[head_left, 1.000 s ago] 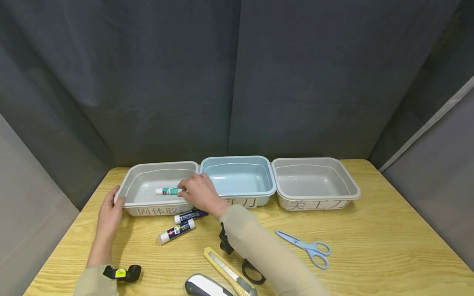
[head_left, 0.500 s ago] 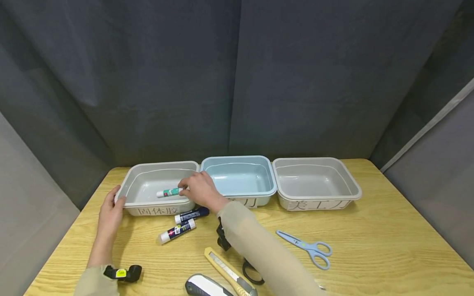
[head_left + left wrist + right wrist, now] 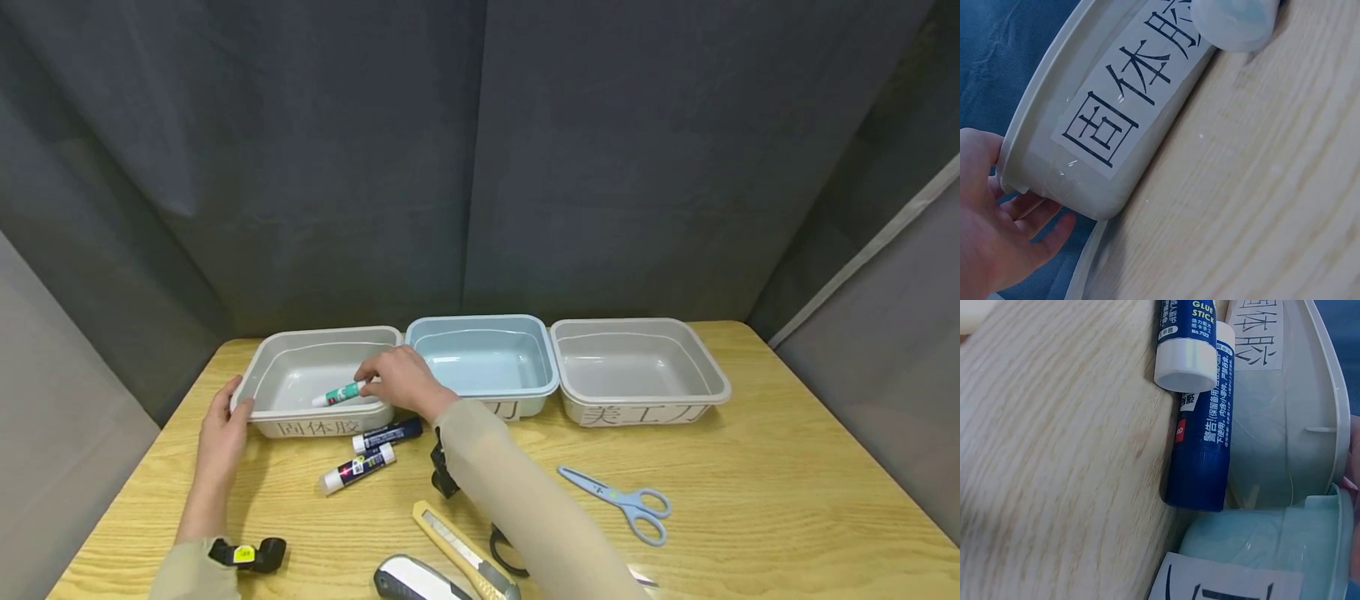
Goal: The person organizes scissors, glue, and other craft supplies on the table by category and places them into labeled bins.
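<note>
My right hand [image 3: 405,382] pinches a green and white glue stick [image 3: 343,394] over the left grey plastic bin [image 3: 258,350]. The stick slants, its white end lower and to the left. My left hand [image 3: 223,429] grips that bin's left end; in the left wrist view the thumb is at the rim and the fingers reach beneath it. A label with black characters [image 3: 1129,87] covers the bin's front. Two dark blue glue sticks lie before it, one [image 3: 387,435] close to the bin and another [image 3: 357,469] nearer me. Only a bit of the right hand shows in the right wrist view.
A light blue bin [image 3: 480,392] and a second grey bin [image 3: 645,398] continue the row rightward. Blue scissors [image 3: 618,502], a yellow utility knife [image 3: 461,550], a grey-white utility knife [image 3: 420,579] and a black handle loop [image 3: 498,558] lie on the wooden table. Dark curtain hangs behind.
The green and white glue stick has tipped from nearly level to slanted, its white end dropping. My right hand has shifted slightly left; the left hand stays at the bin.
</note>
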`<state>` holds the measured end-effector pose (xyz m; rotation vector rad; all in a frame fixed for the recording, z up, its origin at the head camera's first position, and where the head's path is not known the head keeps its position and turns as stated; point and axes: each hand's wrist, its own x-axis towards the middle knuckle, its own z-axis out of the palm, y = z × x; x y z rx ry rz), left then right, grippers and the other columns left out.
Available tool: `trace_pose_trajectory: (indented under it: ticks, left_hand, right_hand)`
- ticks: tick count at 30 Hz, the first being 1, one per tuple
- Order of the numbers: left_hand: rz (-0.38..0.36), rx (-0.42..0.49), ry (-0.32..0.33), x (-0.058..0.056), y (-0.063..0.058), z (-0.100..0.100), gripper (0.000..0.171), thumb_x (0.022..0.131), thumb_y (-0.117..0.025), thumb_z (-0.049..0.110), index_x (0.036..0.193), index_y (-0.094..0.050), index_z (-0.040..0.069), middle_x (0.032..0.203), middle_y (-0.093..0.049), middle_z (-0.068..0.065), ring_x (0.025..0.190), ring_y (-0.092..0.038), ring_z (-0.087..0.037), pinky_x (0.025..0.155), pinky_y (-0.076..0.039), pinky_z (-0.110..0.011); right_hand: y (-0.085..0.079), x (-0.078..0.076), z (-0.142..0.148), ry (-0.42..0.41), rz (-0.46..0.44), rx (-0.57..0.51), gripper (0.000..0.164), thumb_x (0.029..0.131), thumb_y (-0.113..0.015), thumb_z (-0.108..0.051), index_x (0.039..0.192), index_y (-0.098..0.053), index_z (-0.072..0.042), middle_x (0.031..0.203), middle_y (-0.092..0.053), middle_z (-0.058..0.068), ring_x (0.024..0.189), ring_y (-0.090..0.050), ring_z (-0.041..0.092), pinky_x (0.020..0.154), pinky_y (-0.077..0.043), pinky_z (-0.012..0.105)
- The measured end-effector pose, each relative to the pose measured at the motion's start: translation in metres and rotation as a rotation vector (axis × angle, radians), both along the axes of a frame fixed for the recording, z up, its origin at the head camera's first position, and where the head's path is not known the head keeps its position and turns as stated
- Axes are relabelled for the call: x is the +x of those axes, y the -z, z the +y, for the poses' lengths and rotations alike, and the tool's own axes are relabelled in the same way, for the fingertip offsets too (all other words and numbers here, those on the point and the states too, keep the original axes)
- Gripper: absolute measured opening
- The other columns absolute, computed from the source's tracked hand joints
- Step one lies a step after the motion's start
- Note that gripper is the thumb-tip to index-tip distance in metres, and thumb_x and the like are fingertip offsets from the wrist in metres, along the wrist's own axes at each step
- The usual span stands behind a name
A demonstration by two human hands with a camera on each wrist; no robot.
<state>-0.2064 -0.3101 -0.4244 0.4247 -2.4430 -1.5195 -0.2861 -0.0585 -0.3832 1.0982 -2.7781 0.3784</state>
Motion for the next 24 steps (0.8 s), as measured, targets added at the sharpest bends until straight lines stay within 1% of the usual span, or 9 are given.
trace_pose_trajectory:
  ticks: [4,8,17,20,24]
  left_hand:
    - [0.004,0.001,-0.013,-0.001,-0.001,-0.001,0.054,0.097,-0.031,0.031,0.146,-0.018,0.016,0.151,-0.018,-0.009,0.136,-0.018,-0.03,0.109,-0.017,-0.047]
    - [-0.002,0.009,-0.014,0.0,-0.001,-0.001,0.054,0.097,-0.031,0.031,0.147,-0.018,0.016,0.151,-0.018,-0.008,0.136,-0.018,-0.029,0.109,-0.018,-0.045]
    - [0.014,0.062,0.016,0.003,0.002,-0.002,0.054,0.098,-0.031,0.032,0.147,-0.015,0.016,0.152,-0.015,-0.008,0.137,-0.016,-0.027,0.11,-0.017,-0.044]
    - [0.01,0.071,0.02,0.003,0.002,-0.002,0.055,0.097,-0.031,0.033,0.147,-0.015,0.017,0.152,-0.014,-0.007,0.137,-0.015,-0.027,0.11,-0.016,-0.045]
    - [-0.007,0.06,0.021,0.004,0.0,-0.002,0.055,0.097,-0.03,0.034,0.147,-0.014,0.019,0.152,-0.012,-0.006,0.138,-0.012,-0.027,0.11,-0.014,-0.045]
  right_hand:
    - [-0.003,0.0,-0.003,0.006,0.0,0.014,0.021,0.082,-0.065,-0.039,0.101,-0.07,-0.031,0.094,-0.067,-0.019,0.08,-0.058,0.004,0.079,-0.039,0.024]
    - [-0.003,-0.002,-0.007,0.034,-0.005,0.023,0.021,0.081,-0.065,-0.04,0.101,-0.07,-0.032,0.094,-0.067,-0.02,0.08,-0.057,0.003,0.081,-0.038,0.024]
    - [-0.001,-0.008,-0.015,0.06,-0.042,0.035,0.022,0.082,-0.065,-0.04,0.102,-0.069,-0.032,0.093,-0.067,-0.02,0.09,-0.057,0.004,0.087,-0.035,0.026]
    - [-0.001,-0.009,-0.017,0.058,-0.048,0.052,0.022,0.082,-0.065,-0.04,0.102,-0.069,-0.033,0.093,-0.067,-0.02,0.09,-0.057,0.003,0.087,-0.034,0.027]
    - [-0.001,-0.01,-0.019,0.061,-0.066,0.081,0.022,0.081,-0.065,-0.04,0.102,-0.069,-0.033,0.092,-0.066,-0.02,0.088,-0.055,0.002,0.088,-0.032,0.028]
